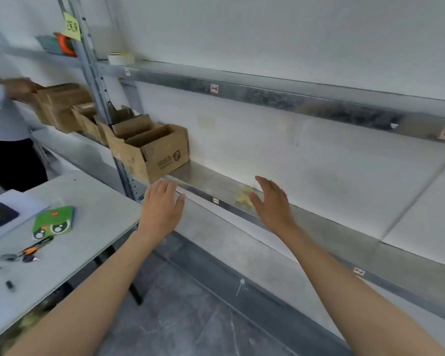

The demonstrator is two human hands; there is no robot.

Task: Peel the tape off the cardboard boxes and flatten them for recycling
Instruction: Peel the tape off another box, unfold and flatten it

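A: Where are the hands?

B: Both reach forward to the middle shelf (206, 179). The left hand (161, 205) hangs palm down over the shelf's front edge, fingers straight and loose, grasping nothing. The right hand (272, 201) is at its three o'clock, well apart, fingers spread and released, thumb out, also holding nothing.

A: And the cardboard?

B: The nearest cardboard box (152, 150) stands on the shelf at eleven o'clock of the left hand, just beyond the fingertips (166, 185), not touched. Its top is open, flaps upright, with a cardboard divider inside. The upright post (95, 80) crosses in front of its left corner. More boxes (62, 106) line up behind it toward ten o'clock, where another person's hand (21, 86) is at the farthest one.

A: Room to work?

B: From the box's right edge bare metal runs toward three o'clock along the wall; some pale yellow scraps (244, 197) lie between the two hands. The upper shelf (242, 84) hangs over at twelve o'clock, a tape roll (120, 58) on its left end. At eight o'clock the edge of the table (93, 201) comes close to the post, carrying a green booklet (54, 222), a dark phone (0, 214) and keys (27, 255).
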